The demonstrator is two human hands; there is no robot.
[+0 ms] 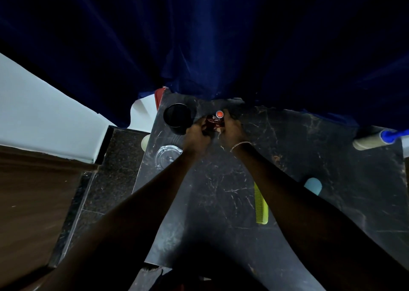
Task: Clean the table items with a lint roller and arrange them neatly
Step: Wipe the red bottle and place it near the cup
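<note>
**A:** What surfaces and shapes are appearing here?

**B:** A dark marble-patterned table (pixel 221 191), glossy and veined with pale lines, is lying under both forearms. A deep blue curtain (pixel 199 36), soft and folded, is hanging beyond the fingers and draping onto the table's far edge.

**A:** What are the hands doing?

**B:** The left hand (pixel 198 136) and the right hand (pixel 231 130) are curling together around a small dark red bottle (pixel 214 123) with a round orange cap (pixel 219 114); the fingers are closing on its sides from left and right. A thin chain bracelet (pixel 240 145) is circling the right wrist.

**A:** Where are the other items sitting?

**B:** A black cylindrical cup (pixel 177 118), open-topped, is standing just left of the left hand. A clear glass ashtray (pixel 168 157), thick-walled, is lying nearer the body, beside the left wrist. A yellow-green toothed comb (pixel 261 204) is lying flat to the right of the right forearm, and a pale blue rounded object (pixel 313 185) is showing partly past that forearm's outer side. Far right of the hands, a cream cylindrical roll with a blue end (pixel 374 139) is resting near the table's corner; whether it is the lint roller cannot be told.

**A:** How much room is lying open?

**B:** Bare tabletop is stretching between the forearms and right of the right hand. The table's left edge is running close beside the cup and ashtray.
</note>
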